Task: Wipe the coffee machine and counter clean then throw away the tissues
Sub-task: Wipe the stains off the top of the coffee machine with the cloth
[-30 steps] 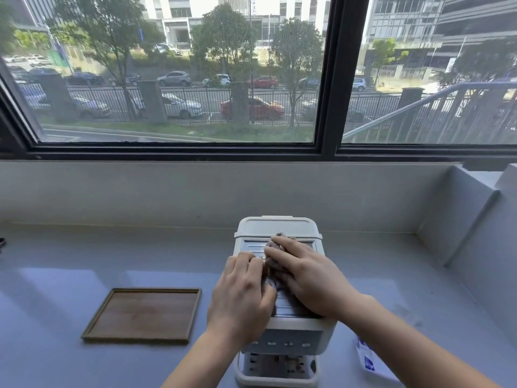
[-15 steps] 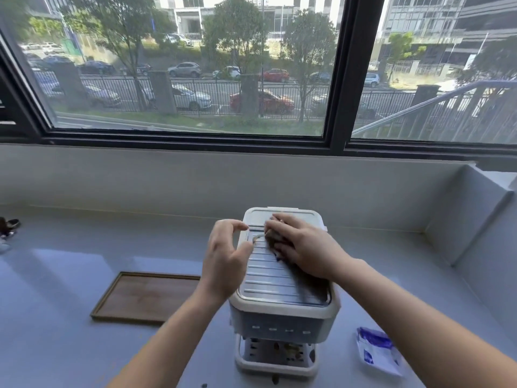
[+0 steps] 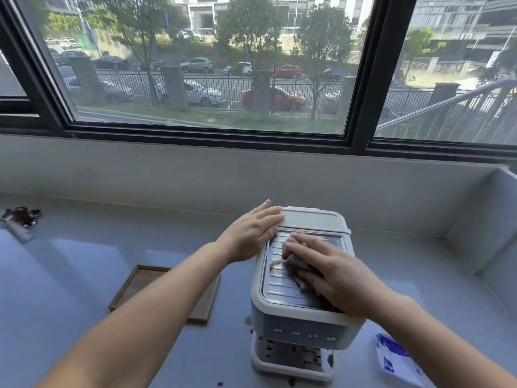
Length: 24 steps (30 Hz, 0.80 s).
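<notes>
A white and grey coffee machine (image 3: 299,320) stands on the pale counter (image 3: 70,275) in front of me. My left hand (image 3: 251,233) lies flat against the machine's upper left corner, fingers together, holding nothing. My right hand (image 3: 330,273) presses a crumpled, brown-stained tissue (image 3: 292,260) onto the ribbed metal top plate. Most of the tissue is hidden under my fingers. Dark specks lie on the counter near the machine's base.
A wooden tray (image 3: 140,284) lies on the counter to the left, partly under my left forearm. A white and blue tissue pack (image 3: 397,362) sits at the right front. A dark metal object (image 3: 19,219) rests at the far left. A wall and window run behind.
My left hand has slid from the middle of the top plate out to the machine's back left corner. My right hand with the tissue has drawn back toward me along the ribs.
</notes>
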Available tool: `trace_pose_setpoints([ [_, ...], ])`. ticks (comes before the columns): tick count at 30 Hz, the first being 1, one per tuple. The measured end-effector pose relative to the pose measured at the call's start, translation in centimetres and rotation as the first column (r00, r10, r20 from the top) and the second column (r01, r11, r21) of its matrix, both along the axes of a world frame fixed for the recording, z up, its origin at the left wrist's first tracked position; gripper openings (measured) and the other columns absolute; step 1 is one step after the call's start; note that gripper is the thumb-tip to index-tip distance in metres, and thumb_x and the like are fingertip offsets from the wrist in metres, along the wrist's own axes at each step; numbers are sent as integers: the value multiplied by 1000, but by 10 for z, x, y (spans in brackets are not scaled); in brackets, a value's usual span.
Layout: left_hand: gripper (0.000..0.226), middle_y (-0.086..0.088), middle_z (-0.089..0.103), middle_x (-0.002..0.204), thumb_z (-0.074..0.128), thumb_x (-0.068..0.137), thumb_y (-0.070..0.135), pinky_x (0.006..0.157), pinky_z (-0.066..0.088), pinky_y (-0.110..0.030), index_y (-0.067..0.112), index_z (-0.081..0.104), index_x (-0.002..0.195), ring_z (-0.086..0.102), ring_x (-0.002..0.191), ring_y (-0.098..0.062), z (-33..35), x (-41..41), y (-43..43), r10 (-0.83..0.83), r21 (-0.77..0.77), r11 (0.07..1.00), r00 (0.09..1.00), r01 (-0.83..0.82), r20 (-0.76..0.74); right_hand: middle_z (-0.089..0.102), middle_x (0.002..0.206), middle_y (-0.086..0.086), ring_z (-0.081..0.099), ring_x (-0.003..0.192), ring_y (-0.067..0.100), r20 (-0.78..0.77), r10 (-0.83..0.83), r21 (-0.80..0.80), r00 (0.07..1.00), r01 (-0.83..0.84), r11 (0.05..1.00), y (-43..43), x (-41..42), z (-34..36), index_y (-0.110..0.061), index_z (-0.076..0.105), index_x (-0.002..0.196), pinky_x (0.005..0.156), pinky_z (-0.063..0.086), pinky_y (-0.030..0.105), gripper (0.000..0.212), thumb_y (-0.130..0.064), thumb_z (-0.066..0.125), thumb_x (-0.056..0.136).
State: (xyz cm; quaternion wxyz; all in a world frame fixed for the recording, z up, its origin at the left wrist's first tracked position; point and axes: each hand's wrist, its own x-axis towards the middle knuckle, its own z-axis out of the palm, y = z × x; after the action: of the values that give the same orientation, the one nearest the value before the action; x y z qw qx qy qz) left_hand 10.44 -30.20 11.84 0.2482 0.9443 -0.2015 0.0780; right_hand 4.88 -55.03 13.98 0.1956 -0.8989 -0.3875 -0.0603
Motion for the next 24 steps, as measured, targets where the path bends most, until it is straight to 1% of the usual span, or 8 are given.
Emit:
trace_pose_setpoints([
  [3,43,-3,36,157,41,103,23,122,8,-23,15,46,145,15,151,-17,-2,-5,3,-70,16,997,997,70,6,32,157,-11,34,142,12,9,-155,15,988,155,988,16,18,6,-31,42,146,111,31,24,49,-36,52,99],
  [8,42,-8,34,157,42,105,20,123,12,-28,10,44,145,16,151,-21,1,-7,6,-142,63,988,988,139,54,40,153,-3,41,137,19,71,-8,-19,997,9,1000,47,-12,-2,-26,48,142,111,35,29,47,-38,50,96],
  [11,42,-6,34,158,39,105,19,123,9,-25,12,43,146,15,151,-20,1,-5,7,-141,101,986,987,133,77,41,151,-11,46,133,12,35,55,-4,998,-55,998,27,-25,-1,-34,48,138,104,44,27,44,-41,48,95],
  [14,42,-4,34,158,40,104,18,118,2,-13,14,43,146,15,151,-17,-1,-3,7,-110,82,991,990,102,88,39,152,-14,42,136,11,35,-96,56,995,94,994,19,-14,4,-33,50,138,105,42,28,41,-37,52,97],
  [16,42,-3,35,158,40,105,18,118,3,-13,14,44,146,15,151,-16,1,-3,7,-98,57,994,992,94,73,46,149,-6,45,135,17,70,-169,90,983,163,982,38,-20,9,-25,56,134,106,39,29,38,-32,56,97],
  [19,42,-3,33,159,40,105,17,123,10,-24,14,43,146,13,151,-17,2,-5,6,-101,76,992,995,99,20,54,142,-1,53,126,20,123,5,55,992,-12,998,61,-54,1,-22,61,127,101,42,28,33,-28,56,95],
  [21,42,-2,32,159,39,104,17,123,9,-26,16,42,147,13,151,-15,8,-7,0,-68,107,992,998,68,-4,54,141,-5,54,124,16,121,67,54,990,-74,996,45,-65,-2,-26,60,127,98,45,26,30,-30,54,97],
  [24,36,-4,45,148,44,100,13,116,23,-30,15,53,135,25,140,-12,18,-20,-17,-67,64,996,997,64,40,56,139,-7,57,123,16,89,-174,161,981,158,974,-3,-56,-3,-26,63,127,95,47,24,37,-22,66,91],
])
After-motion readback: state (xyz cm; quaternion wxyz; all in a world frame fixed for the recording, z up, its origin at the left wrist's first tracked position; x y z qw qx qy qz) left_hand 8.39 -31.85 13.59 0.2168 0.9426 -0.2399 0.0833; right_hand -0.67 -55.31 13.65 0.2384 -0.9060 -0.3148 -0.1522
